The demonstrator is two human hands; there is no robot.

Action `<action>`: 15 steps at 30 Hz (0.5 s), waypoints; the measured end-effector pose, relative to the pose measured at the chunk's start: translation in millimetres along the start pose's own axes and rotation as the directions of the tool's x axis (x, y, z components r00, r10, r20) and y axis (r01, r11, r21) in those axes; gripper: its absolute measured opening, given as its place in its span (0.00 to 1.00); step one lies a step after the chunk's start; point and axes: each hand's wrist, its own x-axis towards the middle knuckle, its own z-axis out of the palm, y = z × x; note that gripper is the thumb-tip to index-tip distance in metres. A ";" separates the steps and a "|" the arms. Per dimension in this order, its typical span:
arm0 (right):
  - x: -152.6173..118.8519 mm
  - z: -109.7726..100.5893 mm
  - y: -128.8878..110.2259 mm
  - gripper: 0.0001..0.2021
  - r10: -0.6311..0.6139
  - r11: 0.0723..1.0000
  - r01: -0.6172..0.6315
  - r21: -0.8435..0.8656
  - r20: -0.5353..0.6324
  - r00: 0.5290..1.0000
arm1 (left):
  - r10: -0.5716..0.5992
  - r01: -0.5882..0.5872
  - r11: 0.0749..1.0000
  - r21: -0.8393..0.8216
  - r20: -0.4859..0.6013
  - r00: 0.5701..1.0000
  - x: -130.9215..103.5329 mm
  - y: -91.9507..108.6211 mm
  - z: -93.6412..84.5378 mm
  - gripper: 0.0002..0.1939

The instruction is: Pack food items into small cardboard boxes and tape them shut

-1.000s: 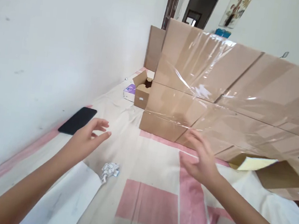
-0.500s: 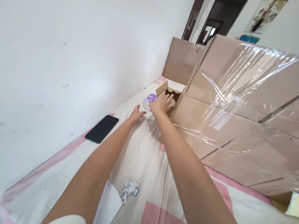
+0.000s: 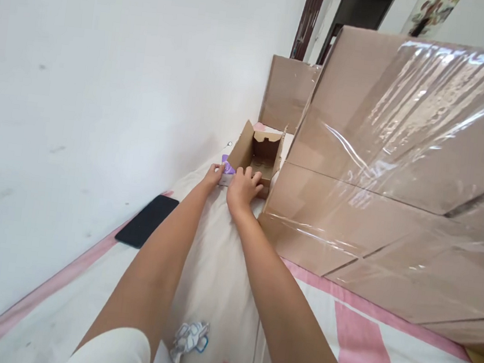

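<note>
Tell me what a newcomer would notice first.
Probably the glossy, film-wrapped stack of cartons filling the right side. Then, near the middle, the right hand at an open box and the left hand at a purple-and-white box beside it. Left, a black slab lies by the wall.

Bright, diffuse light, source out of frame. Wall [image 3: 117, 86] is near-white, low contrast, greying slightly toward the far corner. Hard glare on the plastic wrap [image 3: 440, 105]: broad white streaks upper right, thinner ones lower down, washing out the cardboard behind. Doorway [image 3: 366, 15] is dark, no detail inside. Carton [image 3: 260, 160] interior is shaded, darkest at the far end. Faint soft shading on the cloth [image 3: 213, 248] between the forearms. Phone [image 3: 145, 222] reads flat black. Left hand [image 3: 213, 174] and right hand [image 3: 242, 192] slightly soft. Wide-angle distortion: forearms stretch toward the bottom edge.
</note>
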 end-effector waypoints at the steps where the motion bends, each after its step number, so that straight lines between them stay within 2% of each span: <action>1: -3.9 -0.8 -1.0 0.16 -0.044 0.999 0.044 0.013 0.009 0.999 | -0.020 0.020 1.000 -0.012 -0.028 0.999 -4.2 0.1 -6.6 0.19; 4: -24.3 -8.8 -6.9 0.16 -0.201 0.978 0.199 0.069 0.032 0.979 | -0.047 0.039 0.997 -0.064 -0.131 0.990 -28.4 4.5 -39.6 0.19; 7: -57.5 -29.0 -16.6 0.14 -0.381 0.917 0.373 0.139 0.035 0.924 | -0.036 0.003 0.990 -0.142 -0.227 0.973 -76.7 13.6 -92.6 0.23; 10: -102.4 -62.7 -24.1 0.12 -0.552 0.816 0.539 0.208 0.009 0.834 | 0.009 -0.079 0.971 -0.227 -0.292 0.956 -154.0 21.5 -153.4 0.40; 11: -120.1 -75.7 -24.7 0.12 -0.604 0.775 0.588 0.230 -0.002 0.797 | 0.022 -0.104 0.962 -0.254 -0.305 0.952 -184.7 22.5 -171.9 0.42; 13: -160.0 -101.3 -22.3 0.10 -0.702 0.682 0.680 0.268 -0.021 0.712 | 0.056 -0.153 0.943 -0.294 -0.314 0.948 -248.6 20.9 -201.9 0.41; 15: -204.7 -125.2 -16.0 0.10 -0.784 0.590 0.754 0.291 -0.016 0.620 | 0.068 -0.160 0.934 -0.320 -0.280 0.958 -309.0 15.1 -219.2 0.36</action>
